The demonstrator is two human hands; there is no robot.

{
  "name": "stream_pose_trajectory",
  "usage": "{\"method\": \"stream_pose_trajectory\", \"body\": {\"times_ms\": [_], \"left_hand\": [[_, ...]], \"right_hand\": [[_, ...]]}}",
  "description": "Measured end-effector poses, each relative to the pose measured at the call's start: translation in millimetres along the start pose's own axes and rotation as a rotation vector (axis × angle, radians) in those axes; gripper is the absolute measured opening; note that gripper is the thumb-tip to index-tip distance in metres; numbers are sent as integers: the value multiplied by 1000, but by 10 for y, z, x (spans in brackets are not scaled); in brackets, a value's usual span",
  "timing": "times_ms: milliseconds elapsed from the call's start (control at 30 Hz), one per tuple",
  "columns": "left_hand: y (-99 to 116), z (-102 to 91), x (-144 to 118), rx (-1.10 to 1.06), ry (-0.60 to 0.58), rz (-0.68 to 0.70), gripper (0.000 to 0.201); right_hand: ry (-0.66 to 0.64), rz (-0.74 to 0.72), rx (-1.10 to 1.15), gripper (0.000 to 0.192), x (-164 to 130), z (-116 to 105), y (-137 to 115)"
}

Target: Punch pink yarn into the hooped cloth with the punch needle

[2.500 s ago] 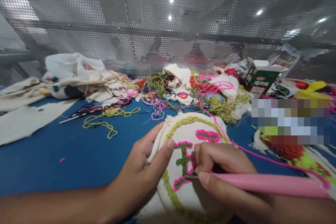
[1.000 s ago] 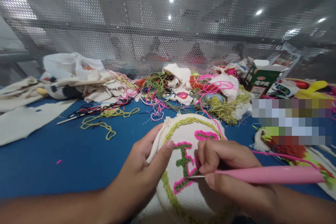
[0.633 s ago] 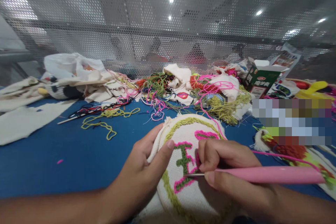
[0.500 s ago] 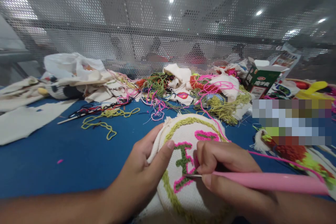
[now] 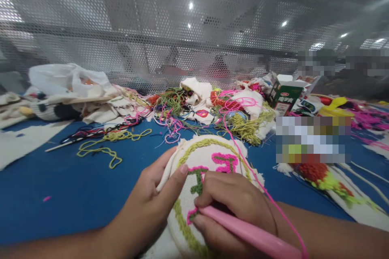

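Observation:
White cloth [image 5: 203,158] is stretched over a round embroidery hoop, tilted toward me. Olive loops form a ring near its rim, with green characters [image 5: 197,188] edged in pink inside. My left hand [image 5: 152,194] is closed on the hoop's left side, thumb on the cloth face. Held pen-like in my right hand [image 5: 234,198] is a pink-handled punch needle [image 5: 243,226], its metal tip hidden behind the fingers at the lower character. Pink yarn [image 5: 258,180] runs from the far pile across the hoop and over my right wrist to the handle's back end.
Tangled yarn [image 5: 173,103] and cloth scraps line the back of the blue table [image 5: 91,194]. A white plastic bag [image 5: 54,79] lies back left, a green carton [image 5: 285,93] back right. At right is a tufted strip [image 5: 316,172]. A perforated metal screen [image 5: 136,16] rises behind.
My right hand has turned, swinging the needle's handle down toward me and covering more of the lower character. The metal tip no longer shows. The view has shifted to the right.

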State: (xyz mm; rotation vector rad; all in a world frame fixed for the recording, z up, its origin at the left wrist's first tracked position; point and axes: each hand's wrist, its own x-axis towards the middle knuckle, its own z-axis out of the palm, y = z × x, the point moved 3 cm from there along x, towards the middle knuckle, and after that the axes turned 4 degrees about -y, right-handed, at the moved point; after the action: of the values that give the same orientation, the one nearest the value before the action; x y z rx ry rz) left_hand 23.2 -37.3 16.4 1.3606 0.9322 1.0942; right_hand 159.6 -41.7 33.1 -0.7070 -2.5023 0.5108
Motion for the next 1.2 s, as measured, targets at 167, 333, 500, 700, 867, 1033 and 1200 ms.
{"method": "stream_pose_trajectory", "body": {"times_ms": [167, 333, 500, 700, 867, 1033, 1200], "left_hand": [[-2, -1, -4, -23, 22, 0, 41], [-2, -3, -10, -15, 27, 4, 34], [1, 0, 9, 11, 24, -6, 39], [-34, -18, 49, 38, 32, 3, 43], [-74, -31, 44, 33, 40, -10, 44], [-55, -28, 21, 33, 43, -15, 43], [-54, -32, 40, 34, 51, -23, 42]], "right_hand": [[-43, 45, 56, 16, 26, -64, -5], [-123, 211, 201, 3, 62, -85, -13], [-25, 344, 330, 9, 71, -11, 45], [-22, 433, 530, 12, 62, -20, 82], [-47, 444, 576, 12, 60, -55, 95], [-65, 409, 547, 10, 57, -57, 132], [-97, 398, 561, 8, 55, -61, 152]]}}
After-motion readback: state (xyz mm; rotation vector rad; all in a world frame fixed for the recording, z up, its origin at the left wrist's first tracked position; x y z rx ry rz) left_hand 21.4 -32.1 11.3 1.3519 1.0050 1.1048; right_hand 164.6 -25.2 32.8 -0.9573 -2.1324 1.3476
